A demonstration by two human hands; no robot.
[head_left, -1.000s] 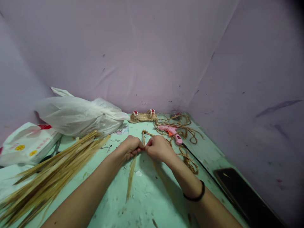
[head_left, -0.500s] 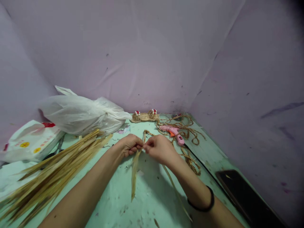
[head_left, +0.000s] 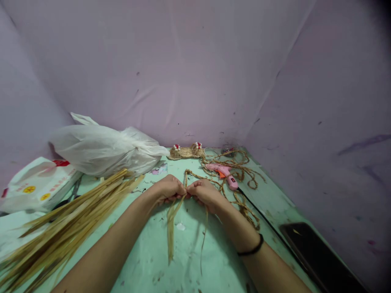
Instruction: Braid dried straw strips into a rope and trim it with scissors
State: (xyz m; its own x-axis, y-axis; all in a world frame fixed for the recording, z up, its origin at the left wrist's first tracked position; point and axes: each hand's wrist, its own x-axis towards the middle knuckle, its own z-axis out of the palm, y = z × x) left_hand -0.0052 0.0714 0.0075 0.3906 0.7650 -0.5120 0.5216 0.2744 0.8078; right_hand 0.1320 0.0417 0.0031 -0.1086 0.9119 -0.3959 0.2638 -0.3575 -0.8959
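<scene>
My left hand (head_left: 170, 189) and my right hand (head_left: 204, 193) meet fingertip to fingertip above the green tabletop, both closed in a pinch. A pale, dried leaf strip (head_left: 171, 236) hangs below the fingers of my left hand. From under my right hand trails a thinner strand (head_left: 203, 248). Just beyond the fingertips, a twisted straw cord (head_left: 187, 175) rises from between the hands, bends, and runs off to the right. The exact point where strips and cord join is covered by my fingers.
A pile of dried leaf strips (head_left: 76, 219) lies left, by a white printed bag (head_left: 39, 183) and a tied plastic bag (head_left: 106, 148). Behind are a woven straw piece (head_left: 187, 153) with beaded flowers, a pink glue gun (head_left: 224, 171), and coiled cord (head_left: 244, 211). A black phone (head_left: 317, 252) lies right.
My right hand has turned and lowered slightly, its fingers now against those of my left. The thin strand on the right has swung inward, hanging closer to the leaf strip.
</scene>
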